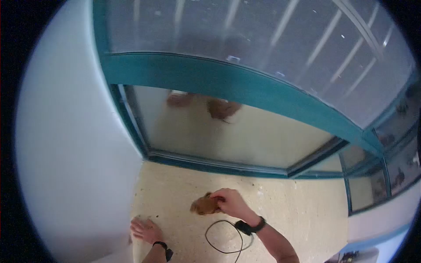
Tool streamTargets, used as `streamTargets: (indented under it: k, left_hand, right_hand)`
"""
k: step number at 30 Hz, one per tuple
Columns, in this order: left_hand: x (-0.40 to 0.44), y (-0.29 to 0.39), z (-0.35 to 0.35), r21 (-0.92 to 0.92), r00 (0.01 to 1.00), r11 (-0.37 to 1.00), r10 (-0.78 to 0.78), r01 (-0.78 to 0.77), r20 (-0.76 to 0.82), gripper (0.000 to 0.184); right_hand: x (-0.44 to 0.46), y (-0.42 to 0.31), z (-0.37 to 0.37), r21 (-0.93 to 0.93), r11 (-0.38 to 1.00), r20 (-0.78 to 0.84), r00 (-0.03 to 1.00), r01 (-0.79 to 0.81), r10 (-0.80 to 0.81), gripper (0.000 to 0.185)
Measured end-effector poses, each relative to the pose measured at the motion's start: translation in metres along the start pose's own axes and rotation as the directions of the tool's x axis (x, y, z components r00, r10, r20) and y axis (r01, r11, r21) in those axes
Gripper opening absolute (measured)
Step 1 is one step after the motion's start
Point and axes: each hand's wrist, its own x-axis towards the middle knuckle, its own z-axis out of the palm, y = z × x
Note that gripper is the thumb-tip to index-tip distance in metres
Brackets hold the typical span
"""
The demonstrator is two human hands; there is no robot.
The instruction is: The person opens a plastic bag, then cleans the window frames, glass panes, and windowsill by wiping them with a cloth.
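Observation:
My right hand (231, 203) is closed on a crumpled brown cloth (205, 205), holding it against or just over the pale speckled ledge (175, 184). A gap between cloth and ledge cannot be made out. At the ledge's left edge, my left hand (147, 230) lies flat with its fingers apart and nothing in it. Beneath my right wrist a thin dark cable (206, 239) forms a loop on the ledge. Dark bands circle both wrists.
Behind the ledge stands a window with a green frame (219, 81); its lower glass pane (263, 136) mirrors hands and something brown. A white wall (66, 131) closes off the left side. More green-framed panes continue at the right, above a blue edge (394, 232).

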Motion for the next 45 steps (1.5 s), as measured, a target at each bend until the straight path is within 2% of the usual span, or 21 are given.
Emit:
streamTargets:
  k: [2,3,4,7,10,14,16,18,21,24,26,28,30,34,35,37,38,39,41,43,45]
  left_hand:
    - [0.001,-0.009,-0.004,-0.03,1.0,1.0,-0.006,0.006,0.004,0.067]
    - [-0.001,-0.009,-0.005,-0.054,1.0,0.999,0.001,-0.002,-0.005,0.068]
    - [-0.003,-0.008,-0.006,-0.077,1.0,0.997,0.014,-0.015,-0.013,0.068]
    - [-0.003,-0.012,-0.002,-0.146,0.999,0.988,0.034,-0.04,-0.042,0.07]
    - [-0.002,-0.013,-0.005,-0.189,0.999,0.982,0.023,-0.028,-0.027,0.072]
    - [0.002,-0.015,0.001,-0.207,1.0,0.978,0.023,-0.022,0.003,0.074]
    - [0.002,-0.016,0.003,-0.244,1.0,0.97,0.022,-0.022,-0.004,0.076]
    - [0.001,-0.015,0.001,-0.231,1.0,0.973,0.03,-0.028,0.006,0.076]
    - [-0.003,-0.014,-0.012,-0.214,0.999,0.976,0.047,-0.048,-0.01,0.074]
    - [-0.006,-0.011,0.002,-0.168,0.998,0.985,0.028,-0.036,-0.047,0.072]
    - [-0.001,-0.014,0.007,-0.128,1.0,0.992,0.01,-0.013,-0.021,0.071]
    - [-0.002,-0.005,-0.007,-0.106,0.998,0.994,0.019,-0.012,0.068,0.07]
    - [-0.012,-0.001,-0.016,0.088,0.99,0.988,0.128,-0.124,-0.052,0.067]
    - [-0.004,-0.015,0.021,0.13,0.984,0.975,0.174,-0.178,0.044,0.071]
    - [-0.006,-0.013,0.013,0.092,0.986,0.982,0.16,-0.165,0.055,0.071]
    - [-0.014,-0.002,-0.029,0.022,0.989,0.991,0.127,-0.129,0.078,0.07]
    - [-0.017,-0.003,-0.034,0.031,0.989,0.992,0.121,-0.124,0.082,0.071]
    - [-0.018,-0.003,-0.037,0.041,0.989,0.992,0.115,-0.119,0.09,0.071]
    - [-0.011,-0.004,-0.022,0.086,0.989,0.989,0.115,-0.122,0.088,0.071]
    - [-0.002,-0.018,0.021,0.153,0.99,0.979,0.122,-0.131,0.07,0.072]
    - [-0.005,-0.019,0.018,0.135,0.988,0.98,0.142,-0.149,0.06,0.073]
  right_hand:
    - [0.007,-0.053,-0.042,0.295,0.952,-0.019,0.995,-0.086,0.096,0.032]
    - [0.013,-0.072,-0.052,0.263,0.961,-0.201,0.979,0.083,-0.029,0.036]
    - [0.02,-0.116,-0.076,0.344,0.936,-0.251,0.968,0.071,0.019,0.041]
    - [0.058,-0.175,-0.102,0.011,0.915,-0.564,0.758,0.403,-0.328,0.044]
    - [0.115,-0.226,-0.104,-0.352,0.785,-0.727,0.379,0.509,-0.572,0.041]
    - [0.204,-0.281,-0.101,-0.692,0.579,-0.558,0.189,0.431,-0.808,0.05]
    - [0.249,-0.293,-0.096,-0.779,0.46,-0.421,0.19,0.426,-0.887,0.051]
    - [0.295,-0.279,-0.079,-0.868,0.302,-0.181,0.314,0.394,-0.932,0.048]
    - [0.301,-0.266,-0.056,-0.939,0.194,-0.091,0.341,0.283,-0.935,0.044]
    - [0.286,-0.255,-0.059,-0.917,0.169,-0.045,0.327,0.362,-0.944,0.045]
    - [0.277,-0.25,-0.064,-0.889,0.183,0.031,0.453,0.42,-0.891,0.039]
    - [0.264,-0.236,-0.078,-0.923,0.157,0.034,0.482,0.351,-0.876,0.035]
    - [0.232,-0.212,-0.106,-0.987,0.023,0.042,0.394,0.159,-0.918,0.029]
    - [0.156,-0.132,-0.176,-0.87,0.344,-0.153,0.471,0.352,-0.869,0.045]
    - [0.13,-0.109,-0.194,-0.938,0.231,-0.094,0.452,0.257,-0.887,0.057]
    - [0.064,-0.047,-0.244,-0.991,0.083,0.027,0.747,0.109,-0.664,0.059]
    - [0.029,-0.025,-0.267,-0.999,-0.029,0.001,0.764,-0.023,-0.646,0.056]
    - [-0.003,-0.004,-0.287,-0.989,0.134,-0.132,0.747,-0.059,-0.651,0.048]
    - [-0.061,0.052,-0.318,-0.927,0.223,-0.374,0.786,-0.301,-0.492,0.033]
    - [-0.106,0.094,-0.346,-0.727,0.357,-0.687,0.625,-0.587,-0.371,0.033]
    - [-0.149,0.143,-0.367,-0.113,0.711,-0.992,0.119,-0.694,-0.043,0.033]
